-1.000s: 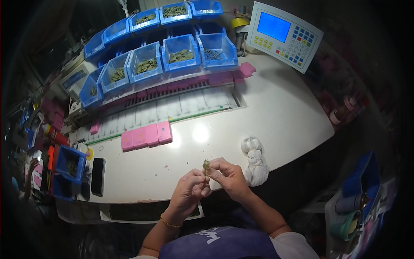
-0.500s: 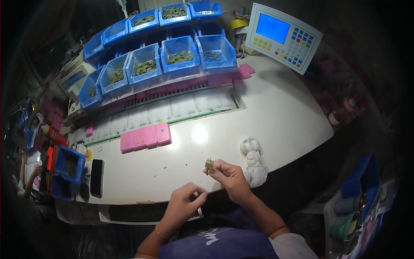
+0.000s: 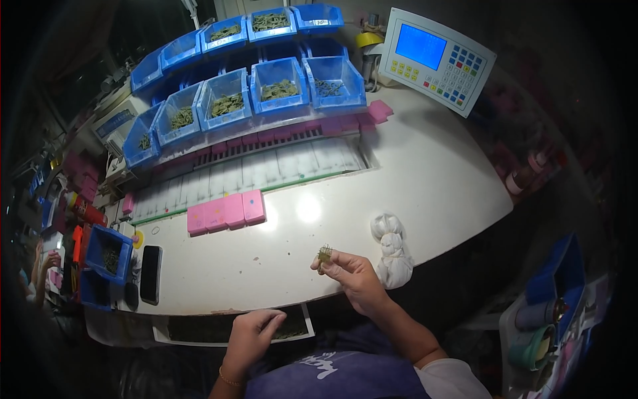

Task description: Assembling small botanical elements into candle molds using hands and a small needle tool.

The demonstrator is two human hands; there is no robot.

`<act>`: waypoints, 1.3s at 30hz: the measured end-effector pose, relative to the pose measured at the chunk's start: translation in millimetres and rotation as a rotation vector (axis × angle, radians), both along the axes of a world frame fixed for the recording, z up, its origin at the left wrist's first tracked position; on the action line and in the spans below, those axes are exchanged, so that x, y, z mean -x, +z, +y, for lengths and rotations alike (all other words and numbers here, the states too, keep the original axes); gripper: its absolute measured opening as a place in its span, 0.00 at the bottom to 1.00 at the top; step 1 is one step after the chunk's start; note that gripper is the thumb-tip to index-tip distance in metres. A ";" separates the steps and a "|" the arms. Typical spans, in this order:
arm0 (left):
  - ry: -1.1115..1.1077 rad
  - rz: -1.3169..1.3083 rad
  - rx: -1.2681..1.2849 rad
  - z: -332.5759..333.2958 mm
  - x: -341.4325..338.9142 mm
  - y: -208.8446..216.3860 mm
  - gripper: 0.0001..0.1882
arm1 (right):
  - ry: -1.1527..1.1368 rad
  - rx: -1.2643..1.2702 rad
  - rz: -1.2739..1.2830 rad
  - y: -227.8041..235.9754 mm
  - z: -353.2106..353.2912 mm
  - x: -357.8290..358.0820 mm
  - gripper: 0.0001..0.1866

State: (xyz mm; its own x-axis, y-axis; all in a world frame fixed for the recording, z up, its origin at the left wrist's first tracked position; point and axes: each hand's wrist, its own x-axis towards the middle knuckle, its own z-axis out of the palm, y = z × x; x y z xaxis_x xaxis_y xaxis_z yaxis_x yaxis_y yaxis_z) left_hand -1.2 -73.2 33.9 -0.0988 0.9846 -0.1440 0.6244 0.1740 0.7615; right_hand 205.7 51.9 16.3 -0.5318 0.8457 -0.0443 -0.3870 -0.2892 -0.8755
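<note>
Right hand (image 3: 357,278) pinches a green bundle (image 3: 324,254) pointing twelve o'clock; left hand (image 3: 252,331), grip unclear, is nearer the drawer (image 3: 309,324) at eight.

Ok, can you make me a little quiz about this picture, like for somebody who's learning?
1. True or false: the right hand holds a small green cluster.
2. Which is nearest the left hand?
A. the phone
B. the white-edged tray
C. the blue screen
3. How many pink blocks make up the front row on the white tabletop?

Key: 1. True. 2. B. 3. Four.
</note>
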 end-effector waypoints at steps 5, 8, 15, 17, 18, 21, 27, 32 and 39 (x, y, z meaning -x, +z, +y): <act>0.048 -0.422 -0.030 37.2 -22.1 12.7 0.11 | -0.020 0.015 0.008 1.5 -2.6 5.9 0.11; 0.092 -0.892 -0.035 60.0 -38.2 13.3 0.14 | -0.026 -0.014 -0.010 4.8 -2.8 5.2 0.09; 0.097 -1.029 0.039 86.6 -44.3 4.6 0.12 | -0.232 -0.421 -0.350 -17.6 5.5 1.8 0.09; 0.110 -0.976 0.005 102.2 -34.2 -0.5 0.12 | -0.309 -0.718 -0.486 -10.6 19.2 0.1 0.10; 0.139 -0.817 -0.097 114.4 -23.7 -6.0 0.13 | -0.359 -0.712 -0.605 -14.9 21.8 0.6 0.11; 0.192 -0.200 -0.428 172.0 4.5 -3.6 0.12 | -0.457 -0.815 -0.755 -34.4 34.8 -9.5 0.10; 0.247 0.713 -1.089 324.8 24.4 71.4 0.11 | -0.343 -0.795 -0.680 -44.7 41.2 -17.8 0.06; 0.283 1.171 -0.925 423.8 52.2 79.1 0.08 | -0.264 -0.776 -0.673 -39.0 39.2 -16.6 0.06; 0.241 1.301 -0.780 442.4 51.6 90.5 0.15 | -0.245 -0.730 -0.599 -32.4 46.3 -24.6 0.05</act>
